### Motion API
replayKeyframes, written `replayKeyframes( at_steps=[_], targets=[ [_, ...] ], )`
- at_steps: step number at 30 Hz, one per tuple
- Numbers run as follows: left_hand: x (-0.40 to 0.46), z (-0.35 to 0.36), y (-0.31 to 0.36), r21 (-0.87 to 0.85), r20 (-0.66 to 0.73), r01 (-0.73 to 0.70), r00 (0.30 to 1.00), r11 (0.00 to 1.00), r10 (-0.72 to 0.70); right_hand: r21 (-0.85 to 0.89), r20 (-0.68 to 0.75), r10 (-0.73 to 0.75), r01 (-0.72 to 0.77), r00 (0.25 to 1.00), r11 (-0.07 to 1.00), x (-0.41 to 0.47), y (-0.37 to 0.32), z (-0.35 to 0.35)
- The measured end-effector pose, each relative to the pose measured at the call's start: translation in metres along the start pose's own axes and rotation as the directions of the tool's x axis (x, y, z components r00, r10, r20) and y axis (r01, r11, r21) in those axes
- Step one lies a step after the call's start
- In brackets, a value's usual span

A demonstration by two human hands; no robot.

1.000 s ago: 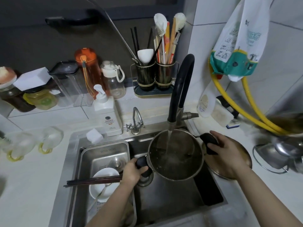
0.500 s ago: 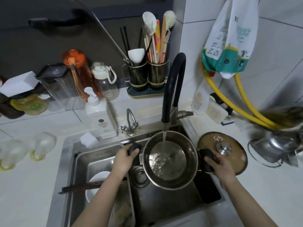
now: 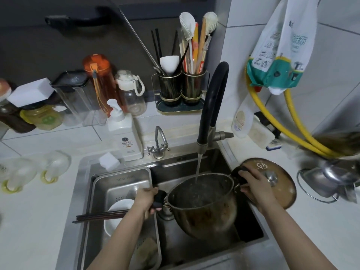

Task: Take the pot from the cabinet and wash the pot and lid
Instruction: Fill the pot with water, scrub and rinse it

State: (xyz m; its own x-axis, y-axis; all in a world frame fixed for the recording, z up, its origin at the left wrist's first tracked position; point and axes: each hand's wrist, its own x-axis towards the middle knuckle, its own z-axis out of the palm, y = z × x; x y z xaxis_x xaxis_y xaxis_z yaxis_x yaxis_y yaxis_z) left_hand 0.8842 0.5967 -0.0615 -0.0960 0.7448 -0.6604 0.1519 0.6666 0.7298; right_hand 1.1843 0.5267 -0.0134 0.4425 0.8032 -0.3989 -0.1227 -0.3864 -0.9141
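Observation:
A steel pot (image 3: 202, 209) with two black side handles hangs over the sink (image 3: 194, 166), tilted away from me so its stained outer wall shows. Water runs from the black faucet (image 3: 212, 102) into it. My left hand (image 3: 145, 199) grips the left handle. My right hand (image 3: 253, 184) grips the right handle. The brownish lid (image 3: 280, 184) with a steel knob lies flat on the counter to the right of the sink, partly hidden by my right hand.
A steel drain basket (image 3: 120, 180) in the sink's left half holds a white bowl (image 3: 116, 211) and dark chopsticks (image 3: 101, 217). A soap dispenser (image 3: 124, 135), white sponge (image 3: 109, 160), bottles and a utensil holder (image 3: 181, 90) line the back. A steel kettle (image 3: 329, 178) stands at right.
The pot went from level under the stream to tilted away from me. Both hands stayed on the handles, and the right one rose toward the lid.

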Motion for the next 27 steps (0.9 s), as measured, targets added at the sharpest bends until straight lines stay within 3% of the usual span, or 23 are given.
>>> replayKeyframes(
  at_steps=[7,12,18,23,27],
  targets=[
    [-0.001,-0.015,0.010,0.019,-0.056,-0.006,0.998,1.000,0.007,-0.058,0.070,0.007,-0.003,0.998,0.998,-0.008,0.015,0.010],
    [-0.004,-0.031,0.019,0.099,-0.139,-0.116,0.982,0.988,0.129,-0.049,0.048,0.088,-0.085,0.995,0.995,0.001,0.034,0.025],
    [-0.024,-0.037,0.034,0.193,0.049,-0.183,0.983,0.964,0.177,0.045,0.106,0.086,-0.092,0.991,0.995,0.005,0.052,0.032],
    [-0.020,-0.042,0.020,-0.121,0.161,-0.062,0.984,0.991,0.081,-0.042,0.100,0.042,-0.038,0.994,0.998,0.011,0.052,0.027],
    [-0.020,-0.031,0.010,-0.256,0.151,-0.110,0.977,0.960,0.152,-0.113,0.126,0.048,-0.033,0.991,0.993,0.005,0.042,0.030]
  ],
)
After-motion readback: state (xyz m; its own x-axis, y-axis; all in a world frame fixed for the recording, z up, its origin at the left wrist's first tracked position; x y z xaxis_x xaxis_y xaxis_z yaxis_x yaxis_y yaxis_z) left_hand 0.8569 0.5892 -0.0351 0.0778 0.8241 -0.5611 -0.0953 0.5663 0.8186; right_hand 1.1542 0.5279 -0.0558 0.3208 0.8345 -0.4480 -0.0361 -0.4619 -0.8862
